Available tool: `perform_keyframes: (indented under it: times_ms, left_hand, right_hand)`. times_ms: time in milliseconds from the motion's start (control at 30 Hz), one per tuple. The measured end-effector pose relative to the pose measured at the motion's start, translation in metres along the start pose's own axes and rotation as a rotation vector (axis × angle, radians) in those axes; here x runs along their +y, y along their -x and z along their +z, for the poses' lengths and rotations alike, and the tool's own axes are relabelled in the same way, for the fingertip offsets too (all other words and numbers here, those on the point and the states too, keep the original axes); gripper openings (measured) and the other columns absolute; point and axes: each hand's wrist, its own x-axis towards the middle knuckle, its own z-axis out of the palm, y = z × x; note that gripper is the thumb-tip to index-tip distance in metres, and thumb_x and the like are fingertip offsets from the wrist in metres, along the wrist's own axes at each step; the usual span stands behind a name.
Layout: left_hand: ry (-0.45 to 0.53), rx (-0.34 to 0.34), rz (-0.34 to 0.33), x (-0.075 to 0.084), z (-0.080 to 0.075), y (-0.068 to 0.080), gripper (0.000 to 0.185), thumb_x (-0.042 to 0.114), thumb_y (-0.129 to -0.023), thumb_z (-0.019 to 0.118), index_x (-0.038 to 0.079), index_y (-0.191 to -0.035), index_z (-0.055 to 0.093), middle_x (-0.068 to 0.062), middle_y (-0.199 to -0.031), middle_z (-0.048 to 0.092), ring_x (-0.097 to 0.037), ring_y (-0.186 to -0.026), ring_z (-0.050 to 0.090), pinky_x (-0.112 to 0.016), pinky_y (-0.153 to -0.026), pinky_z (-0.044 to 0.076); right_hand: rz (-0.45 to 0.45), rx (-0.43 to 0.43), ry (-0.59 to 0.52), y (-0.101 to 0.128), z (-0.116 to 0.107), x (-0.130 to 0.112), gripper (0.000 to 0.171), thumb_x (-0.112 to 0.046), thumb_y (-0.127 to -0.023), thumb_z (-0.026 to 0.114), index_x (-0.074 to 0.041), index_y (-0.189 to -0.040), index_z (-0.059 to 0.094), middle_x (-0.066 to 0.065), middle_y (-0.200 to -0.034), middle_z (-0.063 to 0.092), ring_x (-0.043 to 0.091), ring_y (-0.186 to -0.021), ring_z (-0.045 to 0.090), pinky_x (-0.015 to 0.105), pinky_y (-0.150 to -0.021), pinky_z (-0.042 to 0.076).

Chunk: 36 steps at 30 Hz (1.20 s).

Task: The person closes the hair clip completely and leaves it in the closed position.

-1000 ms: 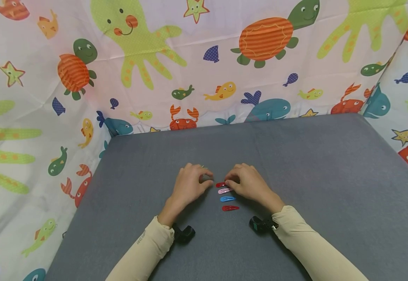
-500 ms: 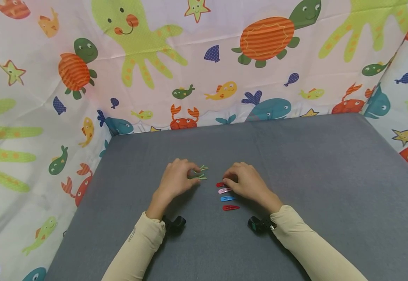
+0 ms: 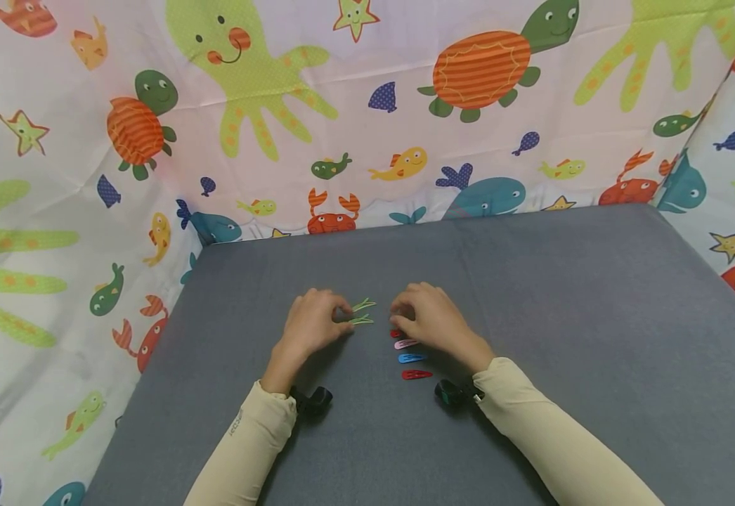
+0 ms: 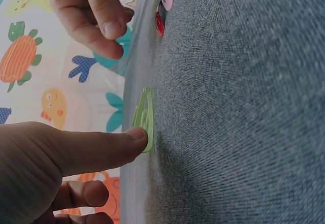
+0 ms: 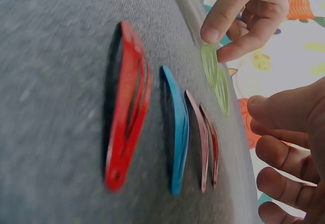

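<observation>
Two light green snap hair clips [image 3: 362, 320] lie left of centre on the grey table. My left hand [image 3: 313, 325] is at their left ends, its thumb and forefinger pinching the nearer green hair clip [image 4: 149, 115]; the far fingertip is partly hidden. To the right, a column of hair clips holds a small red one [image 5: 209, 148], a pink one [image 3: 406, 344], a blue one [image 3: 411, 358] and a larger red one [image 3: 417, 374]. My right hand [image 3: 433, 320] hovers over the small red clip's end, thumb and fingers apart, holding nothing.
The grey cloth-covered table [image 3: 532, 295] is bordered at the back and sides by a curtain [image 3: 367, 133] printed with sea animals. Black wrist cameras [image 3: 450, 393] sit under both forearms, above the table.
My left hand has moved left from the centre, uncovering the green hair clips, and then settled at their ends. My right hand has lifted slightly away from the small red clip, leftward and farther out.
</observation>
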Motion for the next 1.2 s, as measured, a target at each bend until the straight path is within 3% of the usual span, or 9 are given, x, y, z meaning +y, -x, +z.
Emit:
perform_keyframes:
  times_ms: [233,700,1200]
  left_hand:
    - [-0.021,0.021,0.001,-0.001,0.002,0.002,0.016,0.029,-0.077,0.088,0.023,-0.091,0.082,0.001,-0.087,0.074,-0.021,-0.075,0.058,-0.041,-0.068,0.045]
    - [-0.026,0.057,0.003,0.000,0.006,0.002,0.015,0.029,-0.076,0.090,0.023,-0.088,0.083,0.002,-0.090,0.077,-0.023,-0.076,0.065,-0.042,-0.065,0.047]
    - [-0.020,0.054,-0.006,-0.001,0.007,0.002,0.014,0.030,-0.077,0.089,0.022,-0.087,0.083,0.003,-0.088,0.076,-0.024,-0.077,0.067,-0.041,-0.065,0.050]
  right_hand:
    - [-0.005,-0.033,0.001,-0.010,0.007,-0.008,0.019,-0.023,-0.088,0.079,-0.013,-0.104,0.080,0.001,-0.098,0.073,0.022,-0.093,0.064,0.047,-0.085,0.048]
    - [-0.010,-0.085,0.028,-0.022,0.015,-0.013,0.014,-0.024,-0.087,0.080,-0.015,-0.099,0.081,0.000,-0.096,0.075,0.024,-0.094,0.066,0.050,-0.088,0.050]
    - [0.015,-0.125,0.023,-0.032,0.023,-0.018,0.009,-0.021,-0.085,0.083,-0.015,-0.091,0.080,-0.001,-0.089,0.075,0.016,-0.079,0.067,0.038,-0.077,0.055]
